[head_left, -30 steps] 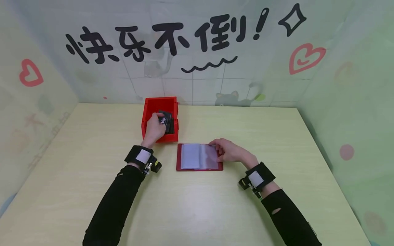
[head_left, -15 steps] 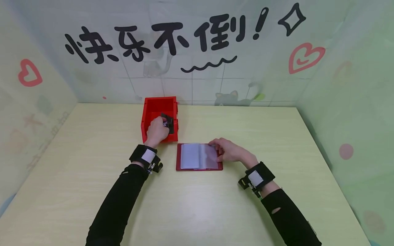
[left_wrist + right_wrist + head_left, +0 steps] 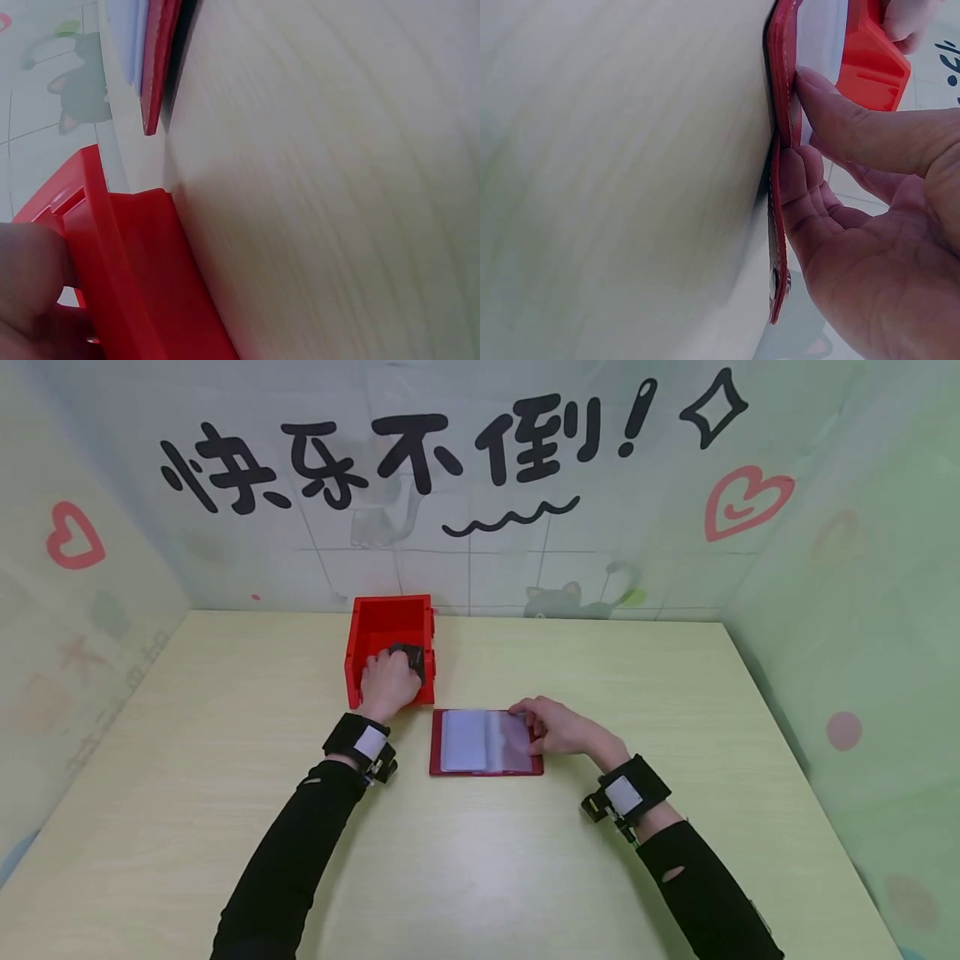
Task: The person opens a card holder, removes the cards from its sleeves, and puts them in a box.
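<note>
Since a second ago, my left hand (image 3: 387, 682) has sunk deeper into the red bin (image 3: 358, 643), and the black VIP card (image 3: 411, 657) that stood clear above my knuckles then now shows only as a dark corner past my fingers. My fingers are curled over that card, gripping it inside the bin, near the bin's right wall. From the left wrist view I see only the heel of my left hand (image 3: 34, 289) against the bin's red wall (image 3: 142, 277), so the card itself is hidden there.

My right hand (image 3: 551, 729) has not shifted. It rests on the right page of the open red card holder (image 3: 486, 742), fingers curled at the page's outer edge. The right wrist view shows this best: my thumb and fingertips (image 3: 855, 131) pinch the clear sleeve and the red leather cover (image 3: 780, 172) of the holder together, holding it flat and open on the table.

The card holder lies just in front of the bin, its top left corner close to the bin's near right corner, without touching it as far as I can tell. Its clear plastic sleeves (image 3: 465, 741) face up.

Both things sit on a pale wooden table (image 3: 480, 868). Each of my wrists wears a black strap with a camera, above black sleeves. Behind the table stands a pale wall (image 3: 480, 552) painted with large black characters, red hearts and a small cat.
</note>
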Action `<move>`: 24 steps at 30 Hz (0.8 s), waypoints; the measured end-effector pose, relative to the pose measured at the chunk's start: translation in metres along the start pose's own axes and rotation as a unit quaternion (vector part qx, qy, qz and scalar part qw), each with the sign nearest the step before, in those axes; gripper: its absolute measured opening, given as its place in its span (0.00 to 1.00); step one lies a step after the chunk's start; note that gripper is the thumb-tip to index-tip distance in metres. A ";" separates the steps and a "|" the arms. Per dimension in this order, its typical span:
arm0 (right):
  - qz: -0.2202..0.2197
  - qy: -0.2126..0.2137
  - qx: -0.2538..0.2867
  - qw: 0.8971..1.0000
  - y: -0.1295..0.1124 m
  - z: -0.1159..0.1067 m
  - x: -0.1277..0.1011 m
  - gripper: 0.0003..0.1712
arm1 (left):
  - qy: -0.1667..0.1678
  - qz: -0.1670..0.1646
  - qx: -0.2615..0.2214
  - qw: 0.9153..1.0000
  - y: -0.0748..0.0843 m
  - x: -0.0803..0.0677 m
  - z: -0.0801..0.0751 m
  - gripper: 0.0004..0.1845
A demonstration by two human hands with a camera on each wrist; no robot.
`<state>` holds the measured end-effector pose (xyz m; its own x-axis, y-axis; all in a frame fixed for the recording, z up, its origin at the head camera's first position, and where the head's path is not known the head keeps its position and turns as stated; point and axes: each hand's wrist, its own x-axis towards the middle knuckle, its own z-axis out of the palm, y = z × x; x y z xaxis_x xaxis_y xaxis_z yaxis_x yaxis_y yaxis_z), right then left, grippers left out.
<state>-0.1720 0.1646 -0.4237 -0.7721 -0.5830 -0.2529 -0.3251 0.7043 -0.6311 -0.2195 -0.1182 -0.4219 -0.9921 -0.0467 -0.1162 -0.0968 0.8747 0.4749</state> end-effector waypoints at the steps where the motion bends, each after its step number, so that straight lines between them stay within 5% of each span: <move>1: 0.000 0.000 0.000 1.000 0.000 0.000 0.000 0.35 | 0.000 0.001 0.004 1.000 0.000 0.000 0.001 0.13; 10: 0.003 0.002 0.006 1.000 0.001 0.000 0.001 0.35 | 0.005 0.015 0.013 1.000 -0.001 -0.001 0.002 0.14; 14: 0.012 -0.002 0.017 1.000 0.003 0.001 0.001 0.34 | 0.059 0.047 -0.023 0.997 0.000 -0.009 0.003 0.18; 18: 0.016 -0.003 0.023 1.000 0.005 0.001 0.001 0.33 | 0.123 0.113 -0.101 0.981 0.005 -0.023 0.004 0.18; 21: 0.013 -0.001 0.024 1.000 0.006 0.000 0.000 0.33 | 0.105 0.162 -0.138 0.971 0.008 -0.034 0.004 0.15; 24: 0.006 0.002 0.029 1.000 0.008 0.000 -0.001 0.34 | 0.054 0.186 -0.140 0.971 0.008 -0.045 0.004 0.16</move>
